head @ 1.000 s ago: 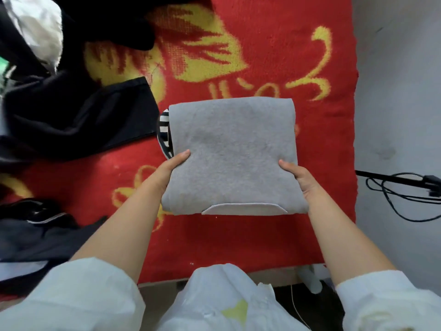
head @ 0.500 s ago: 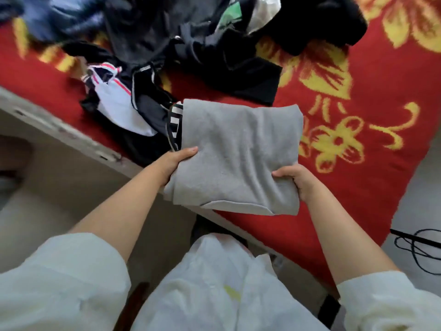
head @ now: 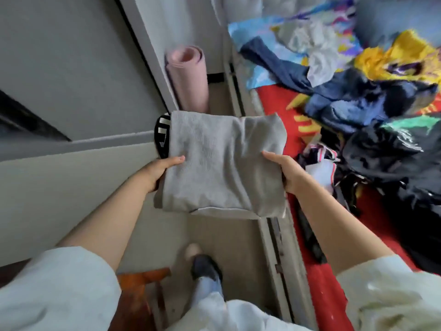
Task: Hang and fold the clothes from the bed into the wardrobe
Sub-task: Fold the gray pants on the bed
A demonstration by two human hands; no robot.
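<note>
You've swung off the bed [head: 329, 295] w/ the folded grey garment [head: 219, 163], now over the floor, so folding's done, stowing next. Left hand [head: 160, 169] grips it at 9 o'clock, right hand [head: 284, 170] at 3, fingers hidden beneath. Wardrobe interior: not visible. Unsorted clothes pile [head: 372, 130] at 2.

From my feed, the fingers of both hands, left hand [head: 159, 170] and right hand [head: 290, 174], vanish under the folded grey knit garment [head: 222, 163], only thumbs showing. A black-and-white striped piece [head: 162, 137] peeks out, mostly covered. The dark heap of clothes [head: 386, 149] on the red patterned blanket [head: 331, 290] is smeared and runs off the right edge.
</note>
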